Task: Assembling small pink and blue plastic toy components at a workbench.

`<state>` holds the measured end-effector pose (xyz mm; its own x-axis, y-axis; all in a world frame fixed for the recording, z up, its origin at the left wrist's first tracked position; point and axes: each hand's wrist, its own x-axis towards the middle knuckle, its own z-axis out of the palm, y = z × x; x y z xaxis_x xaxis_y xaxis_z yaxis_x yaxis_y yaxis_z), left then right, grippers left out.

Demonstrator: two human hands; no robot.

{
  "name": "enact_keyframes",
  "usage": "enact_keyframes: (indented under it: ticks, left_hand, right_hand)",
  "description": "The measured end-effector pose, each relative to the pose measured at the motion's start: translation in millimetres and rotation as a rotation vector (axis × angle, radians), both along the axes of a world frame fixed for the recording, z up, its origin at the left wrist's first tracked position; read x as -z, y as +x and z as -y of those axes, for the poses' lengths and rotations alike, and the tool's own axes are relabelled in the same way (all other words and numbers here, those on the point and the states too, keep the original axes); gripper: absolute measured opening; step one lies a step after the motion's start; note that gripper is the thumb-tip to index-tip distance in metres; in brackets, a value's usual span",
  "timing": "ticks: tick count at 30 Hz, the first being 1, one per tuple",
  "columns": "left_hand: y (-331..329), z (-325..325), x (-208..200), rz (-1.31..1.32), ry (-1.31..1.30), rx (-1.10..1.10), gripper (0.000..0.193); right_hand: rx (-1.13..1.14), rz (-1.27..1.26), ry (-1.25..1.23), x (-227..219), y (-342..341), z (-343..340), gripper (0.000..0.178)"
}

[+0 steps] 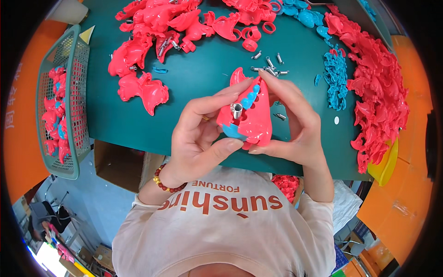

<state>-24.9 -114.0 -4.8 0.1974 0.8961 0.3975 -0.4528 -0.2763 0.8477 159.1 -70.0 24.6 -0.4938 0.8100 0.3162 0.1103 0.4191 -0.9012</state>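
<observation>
Between both hands, over the near part of the table, is a glossy pink-red plastic toy body (258, 121). A row of small blue pieces (249, 99) runs along its upper part, and a larger blue piece (233, 131) sits at its lower left. A silver metal cylinder (236, 110) stands up from it, its open end showing. My left hand (196, 127) grips the left side, thumb at the lower edge. Closed on the right side is my right hand (300, 115), fingertips at the top and thumb below. Several small metal cylinders (270, 68) lie just beyond.
Pink-red shells and rings (159, 21) heap at the table's far side. On the right are small blue parts (335, 78) and a long pile of pink-red parts (376, 92). A green basket (77, 115) stands left, a cardboard box (117, 167) below, a yellow container (386, 164) right.
</observation>
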Motion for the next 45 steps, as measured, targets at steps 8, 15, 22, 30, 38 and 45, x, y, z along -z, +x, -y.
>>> enact_keyframes:
  ticks: [8, 15, 22, 30, 38, 45]
  left_hand:
    - [-4.0, 1.4, -0.8, 0.014, -0.057, 0.047, 0.049]
    - [-7.8, 1.5, -1.4, -0.033, -0.059, 0.05, 0.05]
    - [-5.4, 4.0, 0.7, -0.054, -0.092, -0.017, 0.05]
    - [-3.6, 5.7, -4.2, -0.12, -0.207, -0.116, 0.045]
    - [3.3, 4.9, -9.6, -0.29, -0.35, -0.211, 0.05]
    - [-0.3, -0.3, -14.3, -0.457, -0.141, -0.189, 0.077]
  right_hand:
    - [0.014, 0.055, 0.043, -2.1, 1.6, 0.4, 0.085]
    - [-0.052, 0.245, -0.122, -12.9, 7.7, 1.5, 0.091]
    - [-0.044, 0.062, -0.191, -0.9, 3.5, 5.2, 0.089]
    - [-0.035, -0.054, -0.364, 0.6, 0.0, 4.8, 0.088]
    - [0.036, -0.184, -0.541, 9.9, -6.4, 3.9, 0.073]
    - [0.027, -0.212, -0.469, 13.6, -6.5, 1.7, 0.078]
